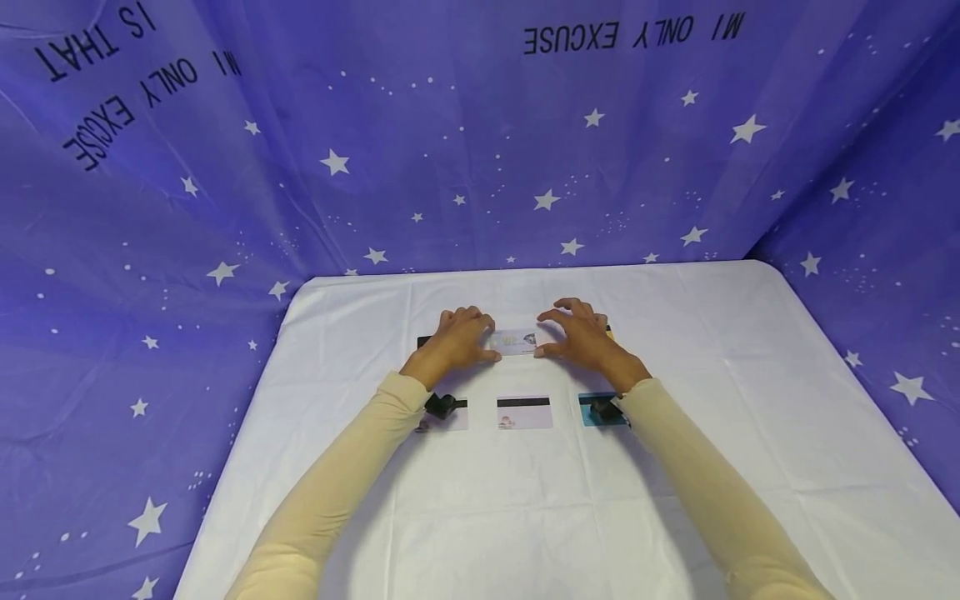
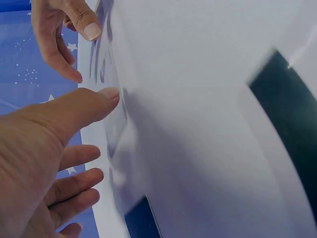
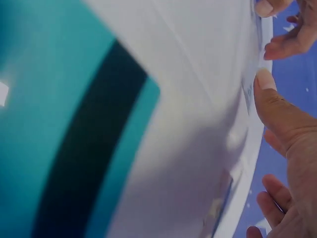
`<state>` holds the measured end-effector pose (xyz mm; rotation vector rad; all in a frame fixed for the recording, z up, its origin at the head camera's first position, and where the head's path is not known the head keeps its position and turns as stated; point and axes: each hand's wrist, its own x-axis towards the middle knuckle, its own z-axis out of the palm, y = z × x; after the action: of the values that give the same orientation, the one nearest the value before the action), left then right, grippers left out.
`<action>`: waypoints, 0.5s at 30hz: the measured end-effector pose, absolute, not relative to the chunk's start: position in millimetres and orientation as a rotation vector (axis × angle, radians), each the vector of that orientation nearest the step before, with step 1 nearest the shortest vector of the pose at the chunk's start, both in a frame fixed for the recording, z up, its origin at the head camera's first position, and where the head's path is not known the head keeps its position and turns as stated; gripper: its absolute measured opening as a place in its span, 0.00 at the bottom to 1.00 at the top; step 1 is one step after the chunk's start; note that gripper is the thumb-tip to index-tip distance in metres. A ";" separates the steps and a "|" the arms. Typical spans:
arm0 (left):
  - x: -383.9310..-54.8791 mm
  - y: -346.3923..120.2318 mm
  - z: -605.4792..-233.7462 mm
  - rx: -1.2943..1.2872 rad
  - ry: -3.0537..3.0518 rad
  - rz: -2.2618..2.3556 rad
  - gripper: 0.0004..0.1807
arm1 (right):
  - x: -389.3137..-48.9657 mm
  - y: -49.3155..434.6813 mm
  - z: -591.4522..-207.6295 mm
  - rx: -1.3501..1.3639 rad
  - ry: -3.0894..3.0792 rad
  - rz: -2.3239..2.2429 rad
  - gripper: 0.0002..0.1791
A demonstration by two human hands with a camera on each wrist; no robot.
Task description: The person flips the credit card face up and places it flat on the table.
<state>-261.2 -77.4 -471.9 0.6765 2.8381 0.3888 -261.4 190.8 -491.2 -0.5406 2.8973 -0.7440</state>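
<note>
Skewing the mid-frame card (image 1: 513, 342) is being risked by any uneven nudging from left hand (image 1: 459, 336) and right hand (image 1: 582, 337), fingers apart

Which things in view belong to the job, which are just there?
Likely job:
- pale card between left hand and right hand
- dark card
- yellow-edged card
- near-left magnetic-stripe card
- lilac magnetic-stripe card
- teal magnetic-stripe card

Just there:
- star-print curtain
- white tablecloth

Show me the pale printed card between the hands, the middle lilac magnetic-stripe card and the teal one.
Pale printed card (image 1: 514, 342): head view, middle of its face.
Middle lilac magnetic-stripe card (image 1: 525, 416): head view, face below the stripe.
Teal magnetic-stripe card (image 3: 54, 109): right wrist view, face left of the stripe.
</note>
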 end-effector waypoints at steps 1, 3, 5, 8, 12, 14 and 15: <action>-261.9 -75.1 -471.6 0.688 2.838 0.400 0.34 | -261.5 194.5 -489.5 -0.531 2.900 -0.748 0.36; -263.5 -70.1 -471.2 0.712 2.841 0.420 0.35 | -262.2 201.8 -487.1 -0.510 2.907 -0.747 0.37; -264.6 -64.3 -469.8 0.740 2.847 0.425 0.34 | -262.3 208.7 -484.9 -0.490 2.903 -0.750 0.37; -266.1 -53.4 -467.6 0.777 2.854 0.411 0.34 | -260.9 219.9 -482.9 -0.461 2.892 -0.736 0.36; -267.8 -34.0 -465.1 0.820 2.850 0.417 0.33 | -257.8 236.8 -481.4 -0.431 2.896 -0.705 0.36; -268.1 -22.8 -464.1 0.837 2.849 0.422 0.33 | -256.6 245.3 -480.9 -0.409 2.897 -0.701 0.36; -268.0 -17.1 -463.9 0.844 2.846 0.429 0.32 | -256.0 249.7 -481.0 -0.403 2.900 -0.693 0.36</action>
<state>-268.0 -17.1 -463.9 0.8442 2.8462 0.4288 -256.0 249.7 -481.0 -0.4032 2.9003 -0.6931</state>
